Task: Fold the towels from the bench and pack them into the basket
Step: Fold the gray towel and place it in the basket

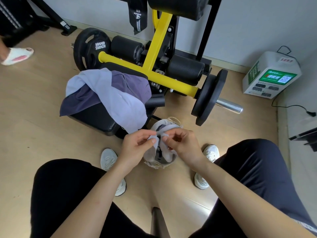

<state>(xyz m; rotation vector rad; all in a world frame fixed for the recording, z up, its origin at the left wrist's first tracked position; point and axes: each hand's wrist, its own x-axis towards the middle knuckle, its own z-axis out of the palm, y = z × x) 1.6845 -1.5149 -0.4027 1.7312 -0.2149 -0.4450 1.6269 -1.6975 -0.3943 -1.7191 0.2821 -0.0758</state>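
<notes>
**Step in hand (judged):** packing. One towel is being settled at the basket mouth. Two towels lie unfolded on the worktop, so the task is only partly done.

1. Machine (pixel 155 54), upper centre: yellow steel tube frame, black foam rollers, black disc plates. It is rigid and no part of the task.
2. Worktop (pixel 96 117), centre left: black padded slab with a finely patterned skin.
3. Light towel (pixel 120 98): pale lilac, thin, smooth cloth, draped loosely across the worktop. One corner hangs off toward the basket.
4. Dark towel (pixel 80 102): purple-grey soft cloth, crumpled under and beside the light towel.
5. Basket (pixel 173 119), lower centre, on the floor between the shoes: small, round, soft-walled, pale fabric with a frayed rim. Cloth already lies inside.
6. Held towel (pixel 154 138): pale, limp strip over the basket mouth.
7. Left hand (pixel 135 143) and right hand (pixel 181 143): fingers curled, close together. Each pinches an edge of the held towel between thumb and forefinger.

**Next move (judged):** press the held towel down into the basket, then release it. Take the light towel by two corners, since thin cloth sags and slips when gripped in the middle.
</notes>
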